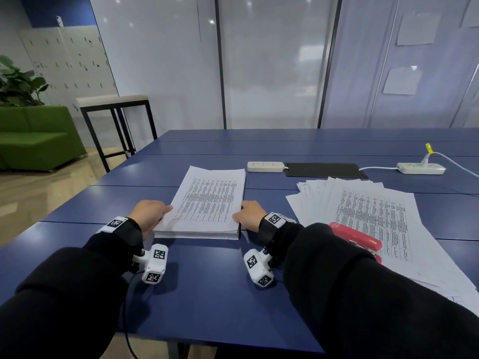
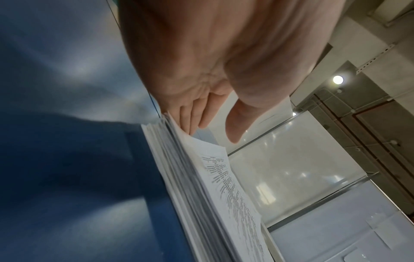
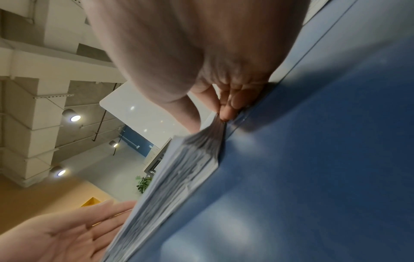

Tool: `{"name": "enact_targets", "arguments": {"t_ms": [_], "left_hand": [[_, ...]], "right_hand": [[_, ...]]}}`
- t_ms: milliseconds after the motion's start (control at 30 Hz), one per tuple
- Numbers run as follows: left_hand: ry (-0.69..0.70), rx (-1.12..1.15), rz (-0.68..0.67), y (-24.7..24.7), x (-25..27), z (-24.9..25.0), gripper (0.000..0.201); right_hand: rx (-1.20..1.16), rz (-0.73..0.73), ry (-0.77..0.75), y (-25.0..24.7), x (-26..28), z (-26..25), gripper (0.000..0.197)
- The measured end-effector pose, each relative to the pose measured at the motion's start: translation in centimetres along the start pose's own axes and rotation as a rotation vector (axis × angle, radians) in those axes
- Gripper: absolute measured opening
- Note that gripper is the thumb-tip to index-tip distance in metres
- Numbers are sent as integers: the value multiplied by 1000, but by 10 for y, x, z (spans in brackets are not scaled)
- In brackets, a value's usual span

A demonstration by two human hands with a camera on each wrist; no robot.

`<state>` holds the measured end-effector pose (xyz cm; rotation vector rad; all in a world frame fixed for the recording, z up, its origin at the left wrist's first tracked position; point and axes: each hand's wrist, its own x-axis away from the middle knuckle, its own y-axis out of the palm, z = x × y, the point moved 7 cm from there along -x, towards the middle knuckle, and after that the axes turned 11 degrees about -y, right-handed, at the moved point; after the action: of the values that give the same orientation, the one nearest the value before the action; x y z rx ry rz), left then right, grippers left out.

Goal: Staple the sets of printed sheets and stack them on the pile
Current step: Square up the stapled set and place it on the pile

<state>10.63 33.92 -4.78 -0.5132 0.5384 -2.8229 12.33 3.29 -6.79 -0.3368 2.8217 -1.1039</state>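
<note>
Low in the centre of the head view, both hands flank a thick pile of printed sheets (image 1: 207, 203) lying flat on the blue table (image 1: 212, 294). The left hand (image 1: 149, 212) has straight, relaxed fingers under the pile's left edge, lifting its top sheets slightly, thumb apart. The right hand (image 1: 250, 213) has its fingers curled against the pile's right edge, pinching the sheet edges in the right wrist view.

At the lower right, a red stapler (image 1: 356, 238) lies on a fan of loose printed sets (image 1: 375, 216), well apart from both hands. Judging by that fan, much stapling is left; the hands seem to be squaring the pile.

Farther back lie two power strips (image 1: 265, 167).
</note>
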Motion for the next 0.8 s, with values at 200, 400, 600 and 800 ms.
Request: {"name": "enact_targets", "arguments": {"t_ms": [200, 400, 600, 800], "left_hand": [[-33, 101, -33, 4, 2, -2, 35], [-61, 139, -10, 3, 2, -7, 32], [-54, 140, 24, 4, 5, -7, 36], [18, 32, -41, 13, 15, 0, 55]], "right_hand": [[-76, 31, 5, 12, -13, 19, 50], [-131, -10, -35, 22, -29, 46, 49], [-177, 6, -108, -2, 21, -5, 37], [-254, -64, -196, -6, 44, -18, 67]]}}
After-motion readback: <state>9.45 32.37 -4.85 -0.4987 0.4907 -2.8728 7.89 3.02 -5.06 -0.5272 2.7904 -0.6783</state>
